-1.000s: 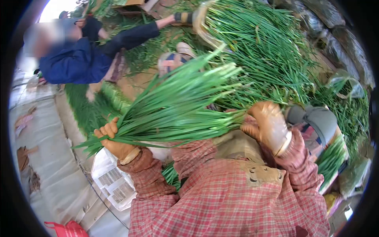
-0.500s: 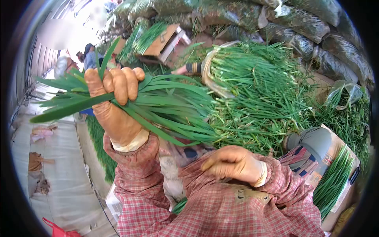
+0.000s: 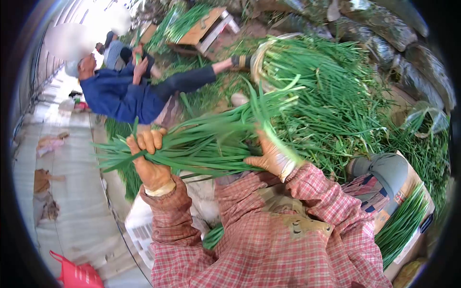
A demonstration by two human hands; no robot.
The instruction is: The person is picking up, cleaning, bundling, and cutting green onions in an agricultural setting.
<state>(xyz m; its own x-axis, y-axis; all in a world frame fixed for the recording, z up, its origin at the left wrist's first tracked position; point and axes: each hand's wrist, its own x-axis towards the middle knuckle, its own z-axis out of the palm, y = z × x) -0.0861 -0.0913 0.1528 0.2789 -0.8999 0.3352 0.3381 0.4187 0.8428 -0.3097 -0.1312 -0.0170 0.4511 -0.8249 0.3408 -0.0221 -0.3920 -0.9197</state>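
My left hand (image 3: 150, 161), in a stained glove, is closed around a bunch of long flat green leaves, which look like garlic chives (image 3: 206, 144). The bunch lies roughly level in front of me, its leafy tips to the left and pale stalk ends to the upper right. At the stalk end is my right hand (image 3: 271, 157), thumb and fingers spread apart beside the chives. A blurred pale stalk (image 3: 283, 144) runs along the back of that hand. Just beyond lies a large heap of chives (image 3: 317, 81), partly bound by a pale band.
A person in a blue jacket (image 3: 125, 93) sits at left, a leg stretched towards the heap. Cut chives (image 3: 403, 225) rest on a board at lower right by my knee (image 3: 379, 173). Filled plastic bags (image 3: 379, 33) line the back; a red bag (image 3: 79, 273) lies lower left.
My left hand has lowered with the chives, bringing the seated person into view. My right hand has moved up from my lap to the stalk end, its fingers spreading.
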